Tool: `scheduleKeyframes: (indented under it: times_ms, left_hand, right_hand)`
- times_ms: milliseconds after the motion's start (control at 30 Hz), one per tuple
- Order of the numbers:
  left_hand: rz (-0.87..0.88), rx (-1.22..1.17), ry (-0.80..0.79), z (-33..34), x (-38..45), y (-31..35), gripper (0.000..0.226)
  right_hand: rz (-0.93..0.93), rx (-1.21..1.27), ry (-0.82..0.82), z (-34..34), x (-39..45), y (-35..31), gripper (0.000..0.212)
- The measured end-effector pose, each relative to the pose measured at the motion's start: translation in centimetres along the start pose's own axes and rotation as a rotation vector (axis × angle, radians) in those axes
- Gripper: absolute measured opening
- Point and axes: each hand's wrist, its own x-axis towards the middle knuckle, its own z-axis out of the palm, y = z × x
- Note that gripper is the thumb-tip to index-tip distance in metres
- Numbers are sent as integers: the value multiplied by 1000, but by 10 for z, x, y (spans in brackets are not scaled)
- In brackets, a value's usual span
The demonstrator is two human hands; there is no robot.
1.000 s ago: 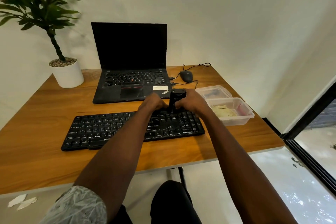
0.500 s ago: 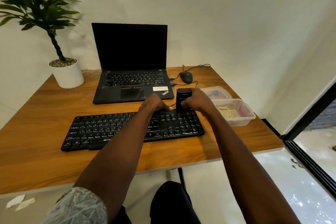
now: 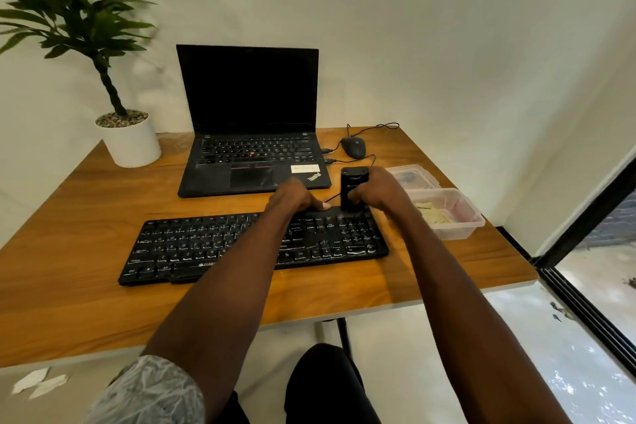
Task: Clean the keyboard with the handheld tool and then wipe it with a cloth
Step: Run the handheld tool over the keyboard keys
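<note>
A black keyboard (image 3: pixel 192 244) lies across the middle of the wooden desk (image 3: pixel 69 213). My right hand (image 3: pixel 382 191) grips a black handheld tool (image 3: pixel 353 182), held upright with its lower end on the keyboard's back right rows. My left hand (image 3: pixel 292 198) rests on the keyboard's back edge just left of the tool, thumb pressed on the frame. A pale cloth (image 3: pixel 432 213) lies in a clear plastic tub (image 3: pixel 461 231) to the right of the keyboard.
An open black laptop (image 3: pixel 251 134) stands behind the keyboard, with a wired mouse (image 3: pixel 353 147) to its right. A potted plant (image 3: pixel 127 138) stands at the back left. The tub's lid (image 3: pixel 411 175) lies behind it. The desk's right edge borders a glass door.
The tool and my right hand have moved from the middle rows toward the keyboard's back right edge. My left hand has stayed on the keyboard's back edge.
</note>
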Motion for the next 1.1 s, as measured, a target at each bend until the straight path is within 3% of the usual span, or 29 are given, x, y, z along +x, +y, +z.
scheduleKeyframes:
  times_ms: [167,367,533,667,800,833,967,1100]
  left_hand:
    - [25,15,10,-1,-5,0,80]
    - [122,59,74,-3,-5,-5,38]
    - [81,-8,-23,-24,0,-28,41]
    - [9,-36,-29,-35,-2,-37,54]
    - [-6,20,4,-35,-5,-34,21]
    - [-16,16,-7,-34,-3,-35,27]
    - [-14,-27,-61,-20,50,-51,93]
    - [-12,-21,-61,-19,51,-52,81]
  right_hand:
    - [-4,-51,52,-4,-2,-1,33]
    - [-89,50,-22,27,-10,-17,30]
    - [-11,-37,31,8,0,-8,28]
    - [-88,1,-7,32,-8,-28,33]
    - [-116,159,-118,59,-14,-43,33]
    - [-113,148,-121,59,-13,-42,34]
    - [-46,-52,-27,28,-4,-30,34]
    - [-42,-130,10,22,-4,-33,25]
